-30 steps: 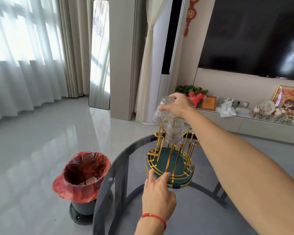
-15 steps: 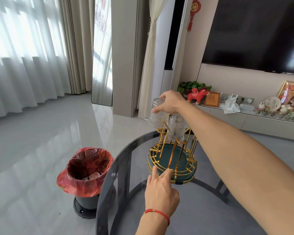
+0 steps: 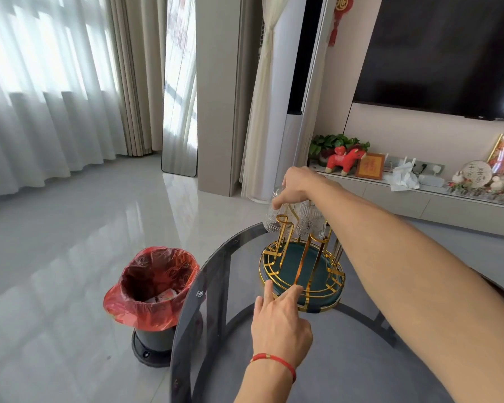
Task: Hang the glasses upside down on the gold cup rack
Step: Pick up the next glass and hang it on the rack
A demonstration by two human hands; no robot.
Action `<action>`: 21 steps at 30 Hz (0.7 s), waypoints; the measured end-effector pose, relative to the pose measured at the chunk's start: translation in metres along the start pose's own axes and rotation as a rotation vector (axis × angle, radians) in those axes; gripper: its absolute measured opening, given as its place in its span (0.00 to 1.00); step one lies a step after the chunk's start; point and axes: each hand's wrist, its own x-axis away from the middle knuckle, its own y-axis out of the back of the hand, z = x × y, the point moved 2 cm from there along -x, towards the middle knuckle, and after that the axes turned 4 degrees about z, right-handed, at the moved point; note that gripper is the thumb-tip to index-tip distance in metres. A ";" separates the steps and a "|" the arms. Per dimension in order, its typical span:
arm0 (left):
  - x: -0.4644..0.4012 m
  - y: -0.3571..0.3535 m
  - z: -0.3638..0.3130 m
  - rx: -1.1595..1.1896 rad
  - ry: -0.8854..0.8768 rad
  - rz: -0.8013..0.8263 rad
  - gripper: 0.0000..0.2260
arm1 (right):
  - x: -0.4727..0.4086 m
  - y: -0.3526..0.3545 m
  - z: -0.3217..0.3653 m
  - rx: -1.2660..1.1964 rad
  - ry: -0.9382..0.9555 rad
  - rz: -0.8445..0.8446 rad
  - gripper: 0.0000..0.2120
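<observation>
The right hand [image 3: 298, 184] is gripping an upturned glass [image 3: 274, 218] over the rack [image 3: 301, 266]. The left hand [image 3: 280, 324] is pressing two extended fingers against its rim; the bin [image 3: 154, 298] is holding litter

right hand [image 3: 298, 183] covering the glass [image 3: 272, 219] base, television [image 3: 448, 53] cut off at right edge

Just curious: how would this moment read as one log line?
right hand: holding glass over gold rack | left hand: fingertips on rack base | second glass: hung
</observation>
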 end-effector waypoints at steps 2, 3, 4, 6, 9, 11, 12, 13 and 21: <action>0.000 0.000 0.001 -0.002 0.006 0.004 0.27 | -0.001 0.000 0.001 0.040 -0.008 0.047 0.43; -0.001 0.000 0.002 -0.002 0.011 0.005 0.27 | -0.002 0.000 0.002 0.058 -0.009 0.068 0.42; -0.001 0.000 0.003 -0.004 0.014 0.007 0.27 | -0.003 0.000 0.002 0.072 -0.009 0.082 0.42; -0.001 -0.001 0.003 -0.008 0.016 0.003 0.27 | -0.004 0.001 0.003 0.110 -0.001 0.103 0.41; -0.002 0.000 0.003 -0.005 0.018 -0.005 0.27 | -0.003 0.002 0.004 0.204 -0.007 0.142 0.42; -0.002 -0.001 0.003 -0.005 0.022 -0.004 0.27 | -0.002 0.005 0.004 0.228 0.003 0.203 0.40; -0.002 -0.001 0.004 -0.006 0.025 0.000 0.28 | -0.001 0.007 0.004 0.232 0.009 0.243 0.40; -0.003 -0.001 0.004 -0.009 0.027 0.004 0.28 | 0.001 0.010 0.003 0.227 0.014 0.271 0.39; -0.004 -0.004 0.004 -0.024 0.026 0.020 0.26 | 0.020 0.021 -0.046 -0.357 0.014 -0.032 0.26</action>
